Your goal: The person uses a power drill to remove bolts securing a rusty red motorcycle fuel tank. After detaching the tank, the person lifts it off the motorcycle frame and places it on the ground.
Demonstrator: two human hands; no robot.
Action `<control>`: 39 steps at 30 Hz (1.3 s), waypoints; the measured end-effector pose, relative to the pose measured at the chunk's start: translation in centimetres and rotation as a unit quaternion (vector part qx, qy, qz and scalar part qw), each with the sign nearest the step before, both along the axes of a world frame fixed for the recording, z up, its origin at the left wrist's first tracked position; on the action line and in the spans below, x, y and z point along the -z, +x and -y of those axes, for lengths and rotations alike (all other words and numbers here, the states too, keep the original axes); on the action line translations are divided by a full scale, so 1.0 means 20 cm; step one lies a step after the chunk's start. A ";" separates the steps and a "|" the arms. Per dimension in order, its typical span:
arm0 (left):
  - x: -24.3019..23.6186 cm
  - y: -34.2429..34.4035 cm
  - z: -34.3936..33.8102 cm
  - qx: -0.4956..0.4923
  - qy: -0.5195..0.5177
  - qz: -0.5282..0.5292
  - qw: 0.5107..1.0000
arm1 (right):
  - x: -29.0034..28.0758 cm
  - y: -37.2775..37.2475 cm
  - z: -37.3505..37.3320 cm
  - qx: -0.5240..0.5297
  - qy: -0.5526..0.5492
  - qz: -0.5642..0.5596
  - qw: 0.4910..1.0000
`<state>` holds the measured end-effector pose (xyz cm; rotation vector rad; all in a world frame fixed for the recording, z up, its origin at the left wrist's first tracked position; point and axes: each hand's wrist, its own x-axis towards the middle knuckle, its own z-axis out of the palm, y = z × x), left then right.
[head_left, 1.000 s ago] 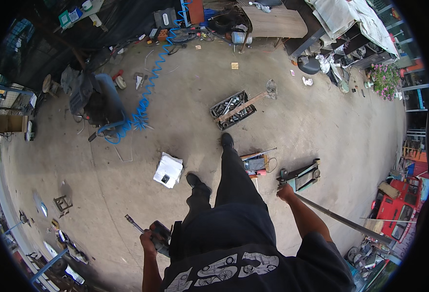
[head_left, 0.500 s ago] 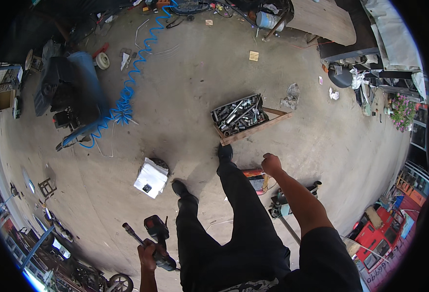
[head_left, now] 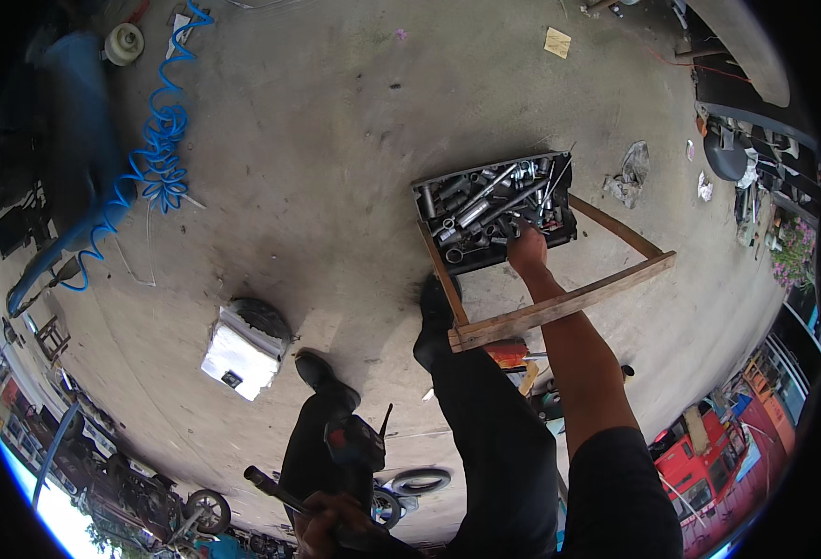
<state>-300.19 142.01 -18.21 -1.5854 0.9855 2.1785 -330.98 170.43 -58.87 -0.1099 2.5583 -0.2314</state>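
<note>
My left hand (head_left: 336,522), low in the picture, is wrapped around a cordless impact wrench (head_left: 354,443). A long dark socket extension (head_left: 269,485) sticks out from the tool to the left. Beyond my right foot stands a black toolbox (head_left: 485,265) with a wooden frame handle (head_left: 620,276) tilted toward me. It is heaped with metal sockets, bars and spanners (head_left: 474,212). My right arm passes over the handle, and my right hand (head_left: 528,250) reaches down into the near right part of the box. Its fingertips are hidden among the tools, so I cannot tell if they grip one.
White sheets (head_left: 241,359) lie by a dark round object (head_left: 263,318) left of my feet. A coiled blue air hose (head_left: 163,154) runs along the left. Under the handle is a red-and-orange object (head_left: 506,354). A crumpled plastic bag (head_left: 629,175) lies right of the toolbox.
I have bent lower and closer to the toolbox. My right hand has gone from a loose fist above the floor into the box. The impact wrench has moved right, in front of my left leg.
</note>
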 end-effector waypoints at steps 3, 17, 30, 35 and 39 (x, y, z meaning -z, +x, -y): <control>0.11 0.03 -0.04 -0.007 0.008 0.013 1.000 | 0.08 -0.03 0.06 0.020 0.104 0.043 0.993; -0.02 0.16 0.03 -0.004 -0.016 -0.004 1.000 | -0.18 0.02 0.15 0.085 0.115 0.082 0.986; -0.69 0.33 0.18 -0.039 -0.008 0.000 0.999 | -1.16 0.66 0.00 0.155 -0.170 0.234 0.945; -1.04 0.48 0.24 -0.105 -0.016 -0.047 0.993 | -1.93 0.75 0.53 0.214 -0.286 0.400 0.844; -1.27 0.69 0.25 -0.155 -0.039 -0.081 0.984 | -2.51 0.99 1.04 0.138 -0.332 0.549 0.755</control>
